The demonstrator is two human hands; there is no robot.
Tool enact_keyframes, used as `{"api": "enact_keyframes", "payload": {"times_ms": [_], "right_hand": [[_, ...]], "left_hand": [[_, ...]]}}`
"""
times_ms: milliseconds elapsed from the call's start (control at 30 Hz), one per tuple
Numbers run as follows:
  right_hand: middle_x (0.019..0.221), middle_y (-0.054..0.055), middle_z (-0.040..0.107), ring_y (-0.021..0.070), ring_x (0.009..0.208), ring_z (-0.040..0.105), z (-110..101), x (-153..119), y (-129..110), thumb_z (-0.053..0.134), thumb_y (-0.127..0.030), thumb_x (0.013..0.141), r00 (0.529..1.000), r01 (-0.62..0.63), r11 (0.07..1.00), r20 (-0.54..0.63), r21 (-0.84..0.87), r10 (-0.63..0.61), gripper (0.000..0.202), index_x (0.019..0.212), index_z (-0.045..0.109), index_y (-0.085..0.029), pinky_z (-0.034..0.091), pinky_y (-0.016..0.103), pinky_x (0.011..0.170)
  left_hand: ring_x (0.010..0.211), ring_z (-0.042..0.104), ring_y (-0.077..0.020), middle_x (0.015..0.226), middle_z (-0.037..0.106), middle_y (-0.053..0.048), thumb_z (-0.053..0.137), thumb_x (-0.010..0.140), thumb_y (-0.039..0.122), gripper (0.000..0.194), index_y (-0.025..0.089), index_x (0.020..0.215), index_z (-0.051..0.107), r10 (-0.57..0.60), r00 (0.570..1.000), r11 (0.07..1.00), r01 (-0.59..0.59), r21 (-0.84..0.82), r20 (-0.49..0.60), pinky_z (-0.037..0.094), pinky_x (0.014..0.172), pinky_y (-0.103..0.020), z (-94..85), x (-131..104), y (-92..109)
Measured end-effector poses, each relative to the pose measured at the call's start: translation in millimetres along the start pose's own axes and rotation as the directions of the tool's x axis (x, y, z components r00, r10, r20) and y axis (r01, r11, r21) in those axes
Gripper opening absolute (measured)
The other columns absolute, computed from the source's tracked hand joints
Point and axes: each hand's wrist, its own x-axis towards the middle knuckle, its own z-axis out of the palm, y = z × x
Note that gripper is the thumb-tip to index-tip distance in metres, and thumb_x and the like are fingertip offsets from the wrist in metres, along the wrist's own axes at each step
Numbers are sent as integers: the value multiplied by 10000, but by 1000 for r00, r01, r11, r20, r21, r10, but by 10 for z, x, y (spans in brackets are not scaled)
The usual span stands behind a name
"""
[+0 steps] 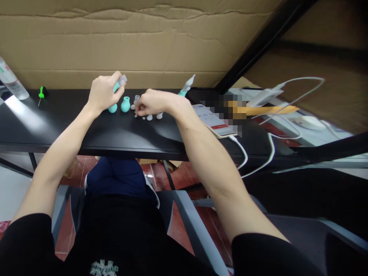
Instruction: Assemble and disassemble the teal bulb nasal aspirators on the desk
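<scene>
My left hand (104, 91) is closed around a teal squeeze bulb (116, 86) with a translucent plastic piece (122, 79) at its top, held above the table. My right hand (149, 102) is lowered to the tabletop, fingers pinched together among small whitish parts; whatever lies between the fingertips is too small to name. Between the hands stands another teal bulb (125, 104), its neck upward, and a further teal bulb (112, 108) sits just below my left hand. A clear cup-like piece (137, 98) is beside my right fingers. White caps (149, 117) lie in front of that hand.
Behind my right wrist stands a teal bulb with a white pointed nozzle (190, 82). A phone (215, 122) with a white charging cable (243, 149) lies at right. A green-handled screwdriver (42, 92) and a bottle (13, 80) are at left. Cardboard (129, 42) walls the back.
</scene>
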Motion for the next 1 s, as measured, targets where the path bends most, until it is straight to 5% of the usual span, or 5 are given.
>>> {"api": "enact_keyframes", "payload": {"times_ms": [367,600,733,833,1000], "right_hand": [[1190,114,930,374,1108,883,-142,-93,-274,549,-814,1213,834,1,917,-506,398,219,657,1450,847,-278,692,548,1102],[1108,122,936,386,1078,877,-258,-185,-198,847,-792,1066,919,-19,945,-367,328,146,596,1290,880,-241,685,526,1081],[976,51,915,291,973,879,-449,-332,-194,932,-718,1004,1000,27,964,-3,263,-27,476,1140,921,-262,657,418,949],[1000,29,927,253,963,873,-445,-294,-305,911,-559,1036,962,102,970,225,218,-152,322,1156,931,-260,617,383,923],[1018,28,939,246,969,871,-335,-150,-446,833,-303,1033,932,111,984,328,137,-151,117,1083,927,-256,598,375,907]], "left_hand": [[1366,792,-378,1265,940,-52,462,1098,666,807,298,1814,505,6,1000,1000,-5,-19,11,526,1212,-604,-22,-40,76],[1285,858,-379,1244,935,-104,575,1123,605,659,280,1693,639,88,996,996,-87,29,-26,613,1103,-554,46,-27,37],[1305,852,-338,1144,949,-40,515,1147,619,607,336,1670,636,102,993,995,-100,30,-67,622,1084,-522,39,-18,-36],[1257,889,-372,1150,953,-67,506,1132,620,572,362,1602,705,137,985,991,-135,20,-108,638,992,-528,32,-22,-78],[1235,903,-381,1115,956,-70,507,1133,610,588,379,1638,699,187,976,982,-187,6,-115,658,919,-508,16,-22,-98]]}}
